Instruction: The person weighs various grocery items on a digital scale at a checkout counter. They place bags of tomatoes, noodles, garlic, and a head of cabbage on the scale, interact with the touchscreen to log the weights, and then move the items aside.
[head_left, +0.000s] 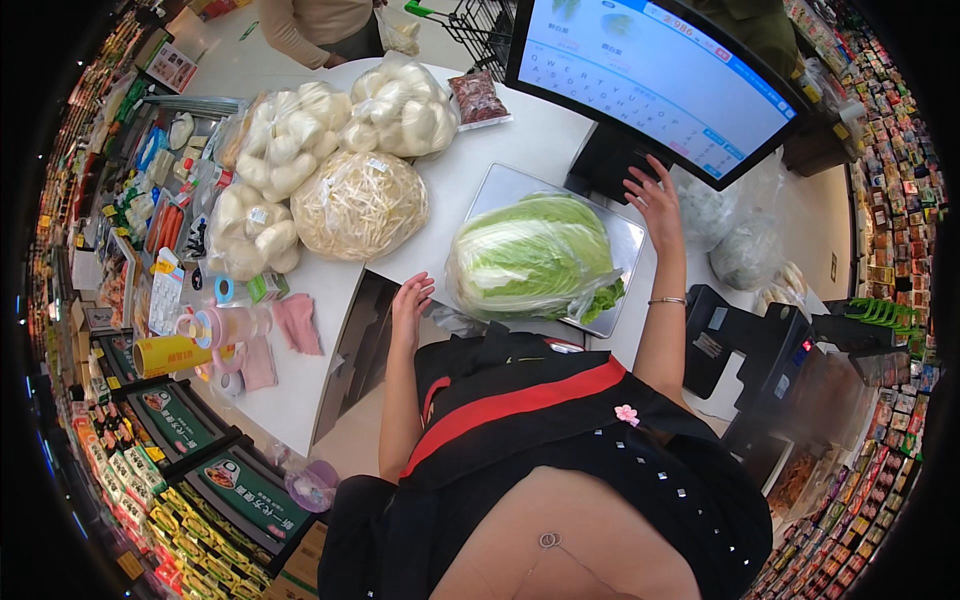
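Observation:
A napa cabbage in a clear plastic bag lies across the metal plate of a weighing scale. My left hand is raised beside the counter's front edge, left of the cabbage, with nothing in it and its fingers slightly apart. Under the lower edge of the scale's touchscreen, my right hand has its fingers spread and holds nothing. Whether a fingertip touches the screen, I cannot tell. An on-screen keyboard and vegetable pictures show there.
Bagged bean sprouts and several bags of white round vegetables crowd the counter's left. A bag of dark red pieces sits behind. A black label printer stands right, near bagged produce. A person stands across the counter.

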